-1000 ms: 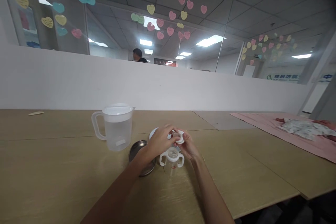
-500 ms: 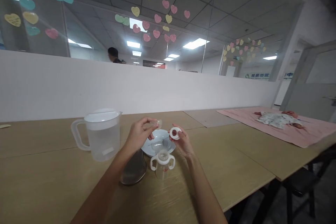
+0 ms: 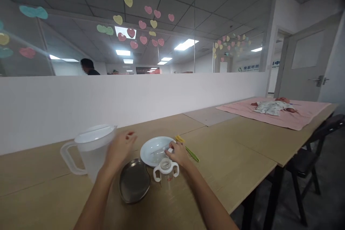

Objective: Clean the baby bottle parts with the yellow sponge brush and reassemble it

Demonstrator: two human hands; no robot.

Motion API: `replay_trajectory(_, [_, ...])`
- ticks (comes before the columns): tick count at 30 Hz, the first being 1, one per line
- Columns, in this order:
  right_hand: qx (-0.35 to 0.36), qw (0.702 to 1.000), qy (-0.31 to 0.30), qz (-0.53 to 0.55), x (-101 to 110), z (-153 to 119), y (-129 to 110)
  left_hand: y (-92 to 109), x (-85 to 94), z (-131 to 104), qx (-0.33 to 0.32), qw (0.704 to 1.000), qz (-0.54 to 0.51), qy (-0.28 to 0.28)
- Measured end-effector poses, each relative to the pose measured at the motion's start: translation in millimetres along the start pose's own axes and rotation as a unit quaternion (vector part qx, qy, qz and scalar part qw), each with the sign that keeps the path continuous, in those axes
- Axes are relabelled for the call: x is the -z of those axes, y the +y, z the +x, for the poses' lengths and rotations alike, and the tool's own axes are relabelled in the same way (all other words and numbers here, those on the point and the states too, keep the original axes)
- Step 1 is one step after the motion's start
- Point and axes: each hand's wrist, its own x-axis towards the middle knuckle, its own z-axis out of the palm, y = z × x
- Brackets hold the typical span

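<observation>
I have the right hand (image 3: 178,153) at the bowl's near right edge, its fingers pinching a white piece (image 3: 170,150). The left hand (image 3: 120,151) is raised before the jug (image 3: 91,152), fingers bent and blurred; I cannot tell whether it grips anything. The bottle (image 3: 165,176) stands upright and uncapped on the surface (image 3: 215,167), just in front of the bowl (image 3: 145,152). I note a metal tray (image 3: 134,183) left of the bottle and a brush (image 3: 192,154) beyond the right hand.
</observation>
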Motion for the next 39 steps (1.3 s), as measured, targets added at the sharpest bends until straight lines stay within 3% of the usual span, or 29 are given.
replay_trajectory(2, [0.007, 1.000, -0.023, -0.016, -1, -1, 0, -11, 28.6, 1, 0.031, 0.987, 0.024, 0.154])
replay_trajectory(4, [0.021, 0.999, -0.031, -0.022, -4, -2, 3, -24, 48.2, -2, 0.062, 0.957, 0.057, 0.278])
replay_trajectory(6, [0.024, 0.999, -0.029, -0.023, -8, -3, 6, -37, 56.4, -5, 0.095, 0.928, 0.064, 0.354])
replay_trajectory(8, [0.031, 0.999, -0.027, -0.017, -13, -4, 9, -51, 55.4, -7, 0.149, 0.910, 0.038, 0.384])
replay_trajectory(13, [0.038, 0.998, -0.036, -0.026, -13, -6, 10, -61, 37.9, -5, 0.239, 0.921, -0.034, 0.306])
replay_trajectory(19, [0.035, 0.998, -0.045, -0.013, -7, -8, 5, -46, 17.2, -7, 0.262, 0.930, -0.046, 0.255])
replay_trajectory(22, [0.032, 0.999, -0.043, -0.004, -7, -7, 5, -49, 7.8, -10, 0.262, 0.928, -0.039, 0.262])
replay_trajectory(26, [0.035, 0.998, -0.045, -0.009, -8, -5, 6, -61, 1.9, -12, 0.202, 0.932, -0.026, 0.301])
replay_trajectory(30, [0.031, 0.998, -0.051, -0.015, -9, -4, 6, -66, 7.2, -9, 0.107, 0.942, -0.021, 0.317])
replay_trajectory(35, [0.019, 0.998, -0.055, -0.011, -8, -3, 4, -52, 15.2, -1, -0.067, 0.973, 0.028, 0.220])
replay_trajectory(39, [0.013, 0.998, -0.055, -0.016, -4, -2, 1, -35, 8.4, 2, -0.138, 0.979, 0.023, 0.146])
